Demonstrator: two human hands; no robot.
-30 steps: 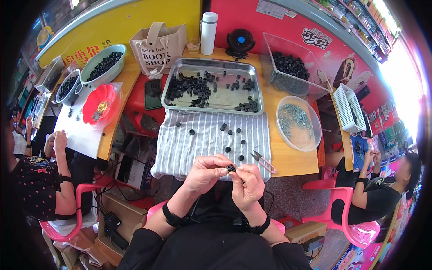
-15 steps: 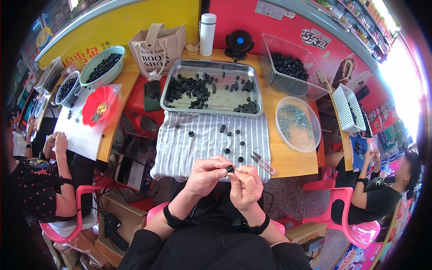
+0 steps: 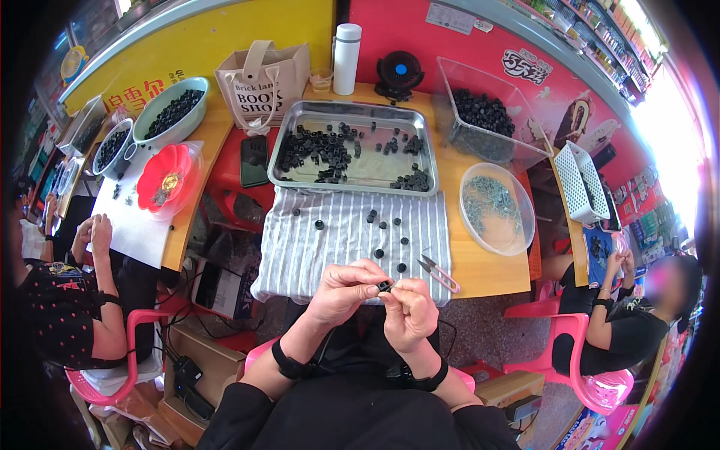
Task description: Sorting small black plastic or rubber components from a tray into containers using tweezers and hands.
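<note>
Above the table's near edge, my left hand [image 3: 341,295] pinches a small black round plastic part [image 3: 384,286] between thumb and fingertips. My right hand [image 3: 409,313] is closed in a pinch against the part's right side; whatever its fingertips hold is too small to make out. Just beyond my hands, several similar loose black parts [image 3: 379,253] lie scattered on a grey-and-white striped cloth [image 3: 300,259]. Beside them at the right rests a pair of thread snips [image 3: 439,274] with pink handles. A metal tray [image 3: 360,184] with many black parts stands behind the cloth.
At the right are a round clear tub [image 3: 526,225] of small metal pieces and a clear bin [image 3: 480,150] of black parts. A phone [image 3: 254,160], tote bag [image 3: 262,82], white bottle [image 3: 346,60] and small fan [image 3: 399,73] stand further back. People sit working at both sides.
My hands stay together around the small black part, which has turned slightly between the fingertips. The loose parts and the snips lie where they were.
</note>
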